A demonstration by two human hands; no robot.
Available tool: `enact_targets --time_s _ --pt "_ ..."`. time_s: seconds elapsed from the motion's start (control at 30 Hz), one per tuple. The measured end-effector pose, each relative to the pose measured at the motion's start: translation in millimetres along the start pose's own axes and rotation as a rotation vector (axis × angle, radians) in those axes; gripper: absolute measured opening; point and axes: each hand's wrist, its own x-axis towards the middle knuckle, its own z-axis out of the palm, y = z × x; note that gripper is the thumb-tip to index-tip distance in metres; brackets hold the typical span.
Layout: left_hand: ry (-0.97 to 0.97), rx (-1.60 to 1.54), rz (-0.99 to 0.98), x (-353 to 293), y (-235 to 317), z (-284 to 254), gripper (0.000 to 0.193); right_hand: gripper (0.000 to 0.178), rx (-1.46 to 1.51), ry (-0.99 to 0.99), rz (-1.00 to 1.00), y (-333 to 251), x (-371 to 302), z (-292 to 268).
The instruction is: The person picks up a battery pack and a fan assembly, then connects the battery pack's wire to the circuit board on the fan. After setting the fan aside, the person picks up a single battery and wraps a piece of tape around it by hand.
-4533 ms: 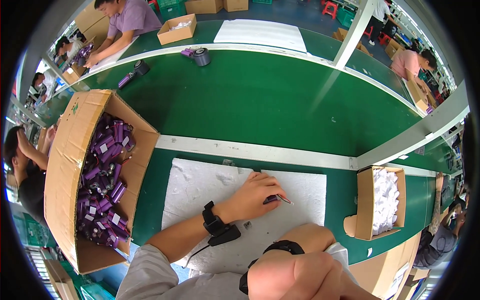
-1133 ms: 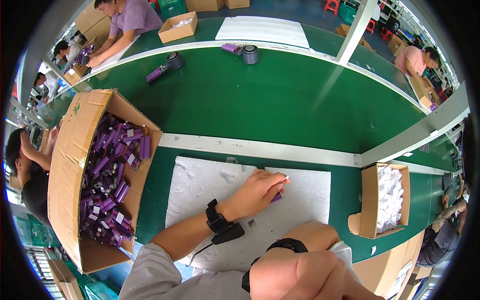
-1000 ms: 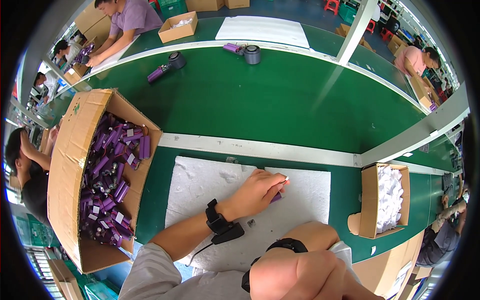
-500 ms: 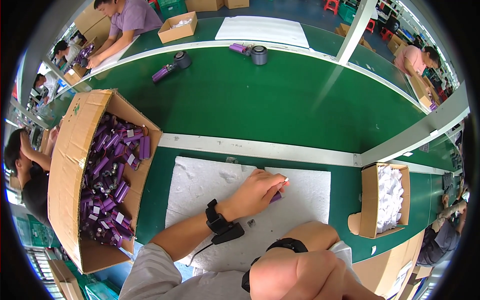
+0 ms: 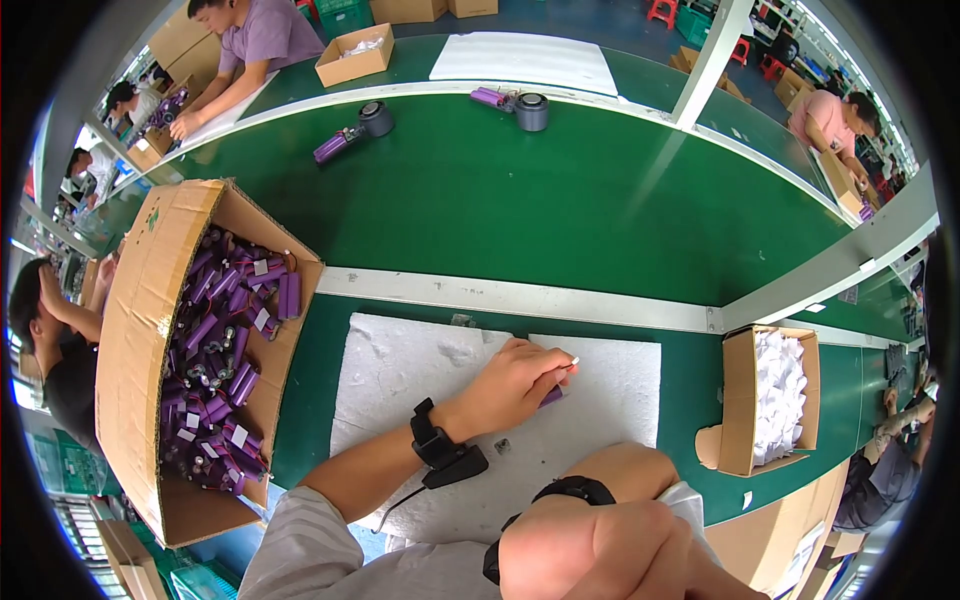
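Note:
My left hand [image 5: 515,385], with a black band and small black box at its wrist, is closed over a purple battery pack [image 5: 551,396]. Only a bit of the pack's purple wrap shows below the fingers, and a small white connector [image 5: 573,362] sticks out at the fingertips. This hand rests above a white foam board [image 5: 400,385]. My right hand [image 5: 600,545] is raised close in the lower middle, a black band round its wrist. Its fingers run out of the lower edge, so their grip is hidden.
At left a tilted cardboard box [image 5: 150,300] is full of purple battery packs. A smaller box [image 5: 738,410] of white pieces stands right. Beyond the metal rail [image 5: 520,297], a green belt [image 5: 480,210] carries two dark round parts [image 5: 532,112] joined to purple packs. Several co-workers sit around.
The two dark round parts with their purple packs have shifted a little to the right along the green belt. My hands have hardly moved.

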Motion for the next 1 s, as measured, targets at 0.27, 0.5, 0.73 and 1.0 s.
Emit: enact_targets --time_s 0.27,0.5,0.73,1.0 --pt "-0.014 0.009 -0.002 0 0 -1 0.009 0.046 -0.004 -0.025 0.117 -7 5 -1" --pt "-0.006 0.007 0.004 0 -1 0 0.009 0.057 -0.047 -0.05 0.286 -10 21 -2" --pt "-0.008 0.003 0.006 -1 1 -2 0.01 0.055 0.006 -0.091 0.319 -11 22 -3" --pt "-0.02 -0.004 -0.001 1 2 -1 0.009 0.055 -0.036 0.031 0.118 3 15 4"
